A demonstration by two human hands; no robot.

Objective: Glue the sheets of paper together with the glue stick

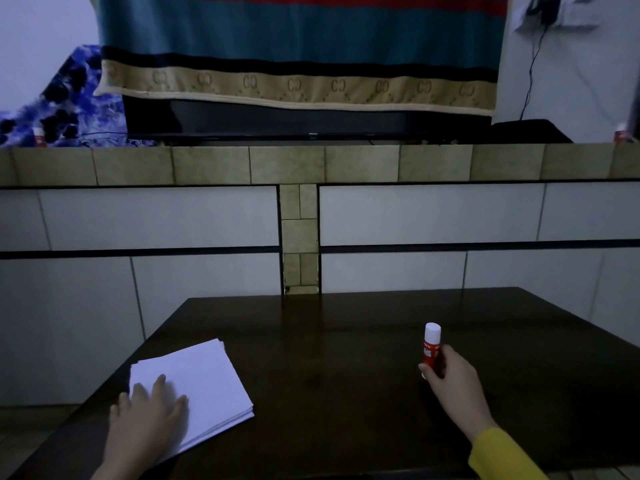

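A stack of white paper sheets (pixel 207 382) lies on the left part of the dark wooden table (pixel 329 341). My left hand (pixel 145 420) rests flat on the stack's near left corner, fingers straight and spread. On the right, my right hand (pixel 453 382) grips a red glue stick (pixel 431 348) with a white cap. The stick stands upright with its base on or just above the table; which one I cannot tell. My thumb and fingers curl round its lower half.
Behind the table rises a tiled wall with a ledge (pixel 311 164). On the ledge stand a black television (pixel 277 123) draped with a striped cloth, a blue patterned fabric (pixel 69 98) and two more glue sticks (pixel 39 136) (pixel 621 133). A black cable (pixel 530 74) hangs at the right.
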